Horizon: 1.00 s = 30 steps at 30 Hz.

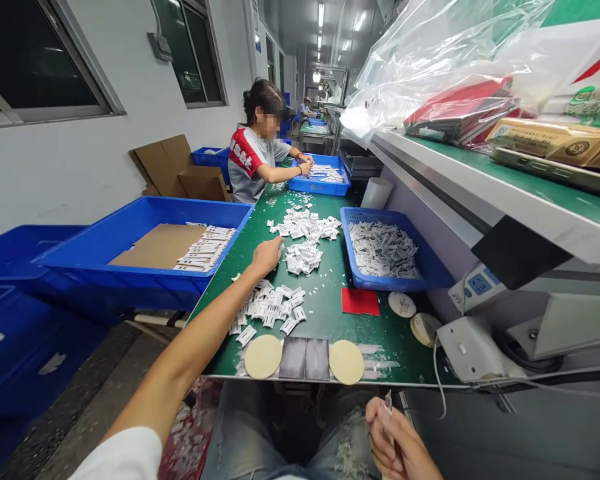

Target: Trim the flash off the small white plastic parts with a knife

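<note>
My left hand (268,257) reaches out over the green table, at the left edge of a small pile of white plastic pieces (304,257). Its fingers are curled together; what they hold, if anything, is too small to make out. Nearer to me lies another pile of white pieces (271,305), partly under my left forearm. Low in front of the table edge, above my lap, my right hand (397,440) is closed around a slim knife (389,401), its pointed tip upward. Two round cream pads (263,357) and dark rectangular pads (305,359) line the near edge.
A blue basket (433,267) full of white pieces stands on the right, with red squares (360,302) before it. On the left is a large blue tray (145,267) with rows of pieces. Across the table a co-worker (255,153) handles strips in a blue tray (317,187). A shelf (480,170) overhangs at right.
</note>
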Motion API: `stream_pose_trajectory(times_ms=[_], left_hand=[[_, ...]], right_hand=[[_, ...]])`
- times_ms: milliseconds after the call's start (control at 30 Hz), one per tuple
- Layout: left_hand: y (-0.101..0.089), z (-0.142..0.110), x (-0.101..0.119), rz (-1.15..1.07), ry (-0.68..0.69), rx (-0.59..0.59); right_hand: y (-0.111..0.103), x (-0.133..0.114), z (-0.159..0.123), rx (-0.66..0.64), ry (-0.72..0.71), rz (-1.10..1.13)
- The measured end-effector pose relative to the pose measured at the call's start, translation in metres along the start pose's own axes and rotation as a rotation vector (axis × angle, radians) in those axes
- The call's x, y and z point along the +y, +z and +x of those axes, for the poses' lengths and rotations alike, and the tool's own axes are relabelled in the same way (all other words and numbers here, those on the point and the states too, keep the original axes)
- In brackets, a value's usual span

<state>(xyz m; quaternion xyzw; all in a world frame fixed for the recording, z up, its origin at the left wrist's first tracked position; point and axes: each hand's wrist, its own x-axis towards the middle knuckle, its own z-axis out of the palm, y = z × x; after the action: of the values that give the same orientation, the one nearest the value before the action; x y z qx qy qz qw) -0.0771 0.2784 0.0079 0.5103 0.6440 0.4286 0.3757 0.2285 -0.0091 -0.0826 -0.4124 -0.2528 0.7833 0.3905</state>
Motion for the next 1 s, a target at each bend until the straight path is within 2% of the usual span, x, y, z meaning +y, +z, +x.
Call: stream_pose_trajectory(times_ms=[100, 267, 367, 433, 500, 567, 633, 733, 800, 1000], left_hand=[[-0.018, -0.043, -0.008, -0.239, -0.029, 0.024], [-0.042, -0.157, -0.024, -0.587, -0.068, 0.051], [-0.042, -0.214, -0.026, -0.849, -0.182, 0.003], [-0.039, -0.238, -0.023, -1.045, -0.262, -0.106], [-0.037, -0.254, -0.017, -1.119, -0.265, -0.209], [-0.035, -0.263, -0.012, -1.092, -0.24, -0.261], [-0.035, -0.269, -0.009, -1.027, -0.222, -0.261], [-0.035, -0.275, -0.008, -0.901, -0.195, -0.224], [-0.035, -0.277, -0.009, -0.821, -0.177, -0.195], [-0.039, -0.279, -0.011, -0.724, -0.17, -0.126]], right_hand=[[0.019, -0.005, 0.008, -0.06, -0.009, -0.098], [0.064, -0.016, 0.028, -0.208, -0.06, -0.311], [0.093, -0.032, 0.029, -0.2, -0.208, -0.603], [0.112, -0.044, 0.024, -0.161, -0.357, -0.856], [0.127, -0.054, 0.02, -0.168, -0.491, -1.069], [0.137, -0.06, 0.018, -0.204, -0.658, -1.243], [0.143, -0.062, 0.02, -0.221, -0.859, -1.387], [0.147, -0.063, 0.024, -0.158, -1.121, -1.588], [0.149, -0.063, 0.027, -0.094, -1.212, -1.714], [0.156, -0.064, 0.028, 0.01, -1.303, -1.902]])
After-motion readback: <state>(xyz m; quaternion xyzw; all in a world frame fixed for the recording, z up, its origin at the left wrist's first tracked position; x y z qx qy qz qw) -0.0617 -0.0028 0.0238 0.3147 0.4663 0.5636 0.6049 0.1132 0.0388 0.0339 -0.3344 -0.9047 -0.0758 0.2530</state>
